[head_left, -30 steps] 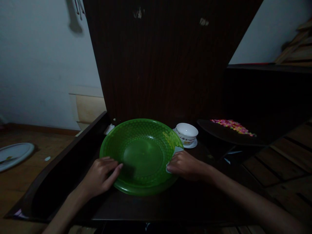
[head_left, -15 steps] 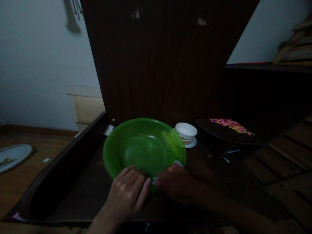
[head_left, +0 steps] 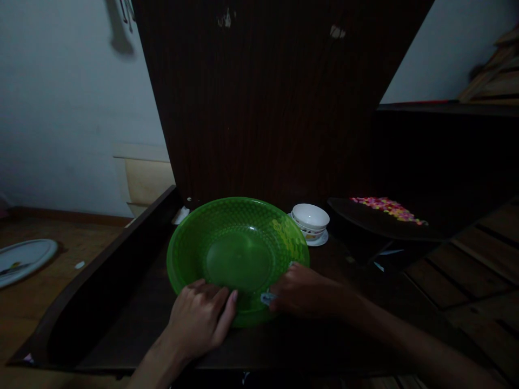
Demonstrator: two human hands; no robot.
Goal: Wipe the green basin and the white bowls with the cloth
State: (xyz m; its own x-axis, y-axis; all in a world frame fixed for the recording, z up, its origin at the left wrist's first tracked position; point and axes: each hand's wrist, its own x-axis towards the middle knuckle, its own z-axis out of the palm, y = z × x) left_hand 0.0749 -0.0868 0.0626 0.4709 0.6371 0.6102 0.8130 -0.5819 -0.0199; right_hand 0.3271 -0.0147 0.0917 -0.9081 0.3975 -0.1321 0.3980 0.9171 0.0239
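Observation:
A large green plastic basin [head_left: 239,259] with a yellow-green pattern on its right inner wall stands on the dark wooden surface. My left hand [head_left: 203,313] grips its near left rim, fingers curled over the edge into the basin and thumb along the rim. Closed on a light-coloured cloth [head_left: 267,298], my right hand [head_left: 298,292] presses at the near right rim. Only small ends of the cloth show past the fingers.
White bowls [head_left: 310,217] are stacked on a saucer [head_left: 318,240] behind the basin on the right. A dark shelf [head_left: 365,219] bears small pink and yellow pieces [head_left: 389,208]. White paper [head_left: 180,215] lies at the back left. An oval white tray [head_left: 30,254] rests on the floor.
My right hand has moved slightly right and up along the rim with the cloth. My left hand has slid left along the near rim, and the two hands are farther apart.

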